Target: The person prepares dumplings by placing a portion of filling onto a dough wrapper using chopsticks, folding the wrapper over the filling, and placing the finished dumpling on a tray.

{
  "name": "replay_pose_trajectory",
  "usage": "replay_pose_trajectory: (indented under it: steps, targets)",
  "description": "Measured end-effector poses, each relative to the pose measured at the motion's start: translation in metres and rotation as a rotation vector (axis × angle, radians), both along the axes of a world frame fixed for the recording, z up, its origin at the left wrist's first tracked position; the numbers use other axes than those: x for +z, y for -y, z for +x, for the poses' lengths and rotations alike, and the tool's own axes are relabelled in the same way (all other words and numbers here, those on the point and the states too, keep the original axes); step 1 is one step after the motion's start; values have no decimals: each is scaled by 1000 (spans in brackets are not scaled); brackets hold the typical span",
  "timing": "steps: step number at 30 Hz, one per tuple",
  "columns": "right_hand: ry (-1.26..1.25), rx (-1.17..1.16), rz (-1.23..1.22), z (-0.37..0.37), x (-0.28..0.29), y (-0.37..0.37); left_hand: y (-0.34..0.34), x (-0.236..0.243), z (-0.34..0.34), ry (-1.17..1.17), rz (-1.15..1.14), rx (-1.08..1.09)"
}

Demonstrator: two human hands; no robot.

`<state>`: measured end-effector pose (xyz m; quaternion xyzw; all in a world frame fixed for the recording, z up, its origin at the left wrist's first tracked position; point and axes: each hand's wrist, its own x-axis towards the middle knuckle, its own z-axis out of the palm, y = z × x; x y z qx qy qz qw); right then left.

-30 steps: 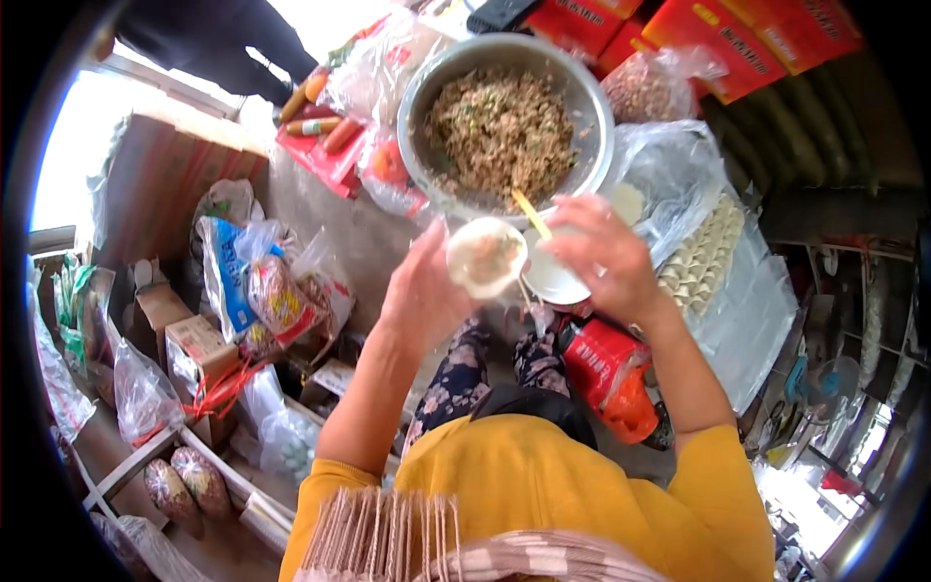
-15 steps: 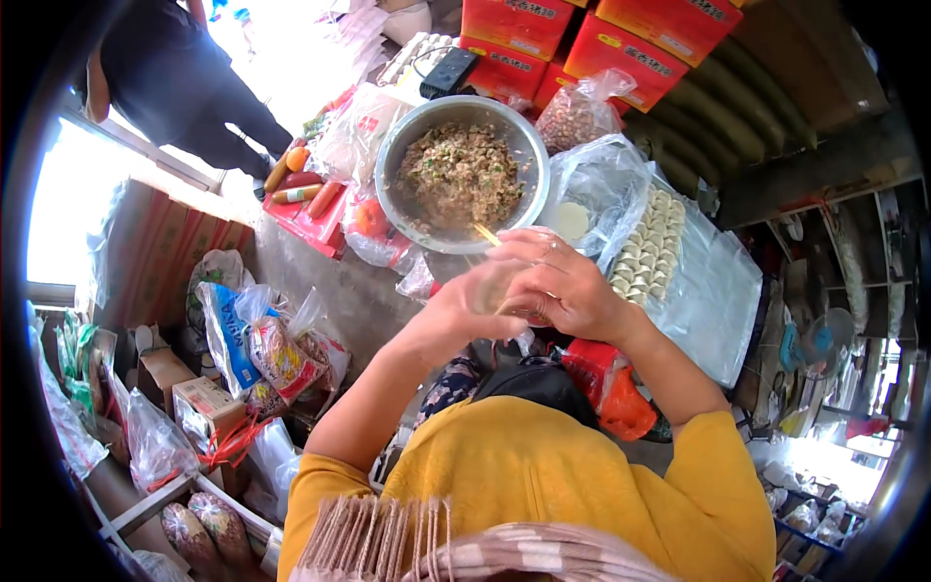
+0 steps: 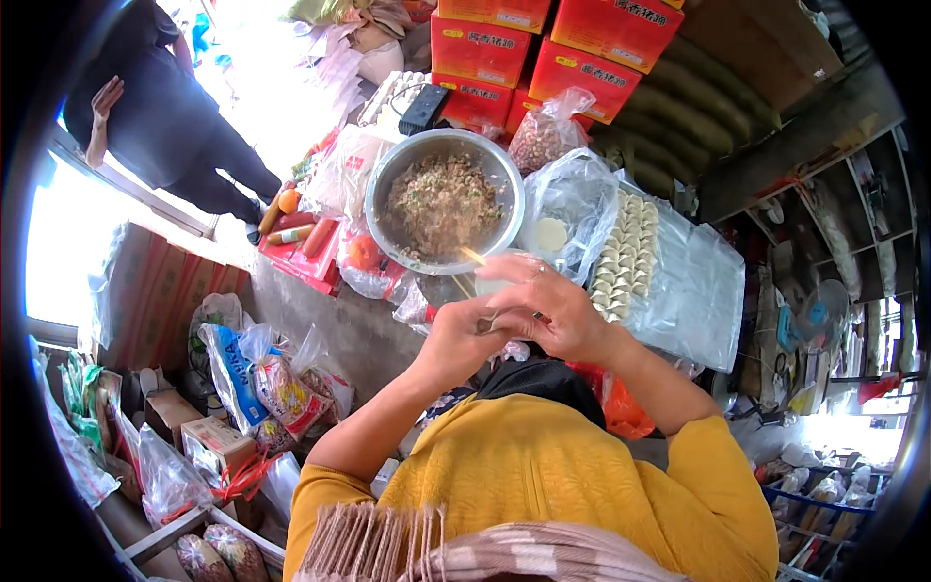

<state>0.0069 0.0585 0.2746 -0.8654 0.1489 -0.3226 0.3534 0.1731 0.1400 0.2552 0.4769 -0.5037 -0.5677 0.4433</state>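
My right hand [image 3: 551, 308] is closed round light wooden chopsticks [image 3: 473, 256], whose tips point toward the bowl. My left hand [image 3: 460, 338] meets it fingertip to fingertip, closed in a pinch, with a ring on one finger. Between them shows a pale patch like a dumpling wrapper [image 3: 492, 288], mostly hidden by the fingers. Just beyond the hands stands a metal bowl [image 3: 517, 199] of minced filling [image 3: 446, 206] with green bits. To its right, a round wrapper [image 3: 551, 234] lies in a clear plastic bag [image 3: 582, 184]. Folded dumplings [image 3: 626, 254] line a plastic-covered tray [image 3: 690, 291].
Red cartons [image 3: 475, 50] are stacked behind the bowl, near a bag of nuts [image 3: 548, 136]. Sausages [image 3: 320, 238] and red fruit [image 3: 363, 251] lie left of it. A person in dark clothes [image 3: 165, 107] stands at far left. Bagged goods [image 3: 281, 373] crowd the lower left.
My left hand, blurred earlier, has come up against the right and its fingers have closed. The view has shifted slightly. At far left, the other person's hand has come into sight.
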Motion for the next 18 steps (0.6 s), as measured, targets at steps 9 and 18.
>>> replay_pose_trajectory:
  steps: [9, 18]
  targets:
    - [-34, -136, -218, -6, 9, 5, 18, 15, -4, 117, -58, 47]
    - [182, -307, 55, 2, 27, 7, 24, 3, -34, -660, -158, 262]
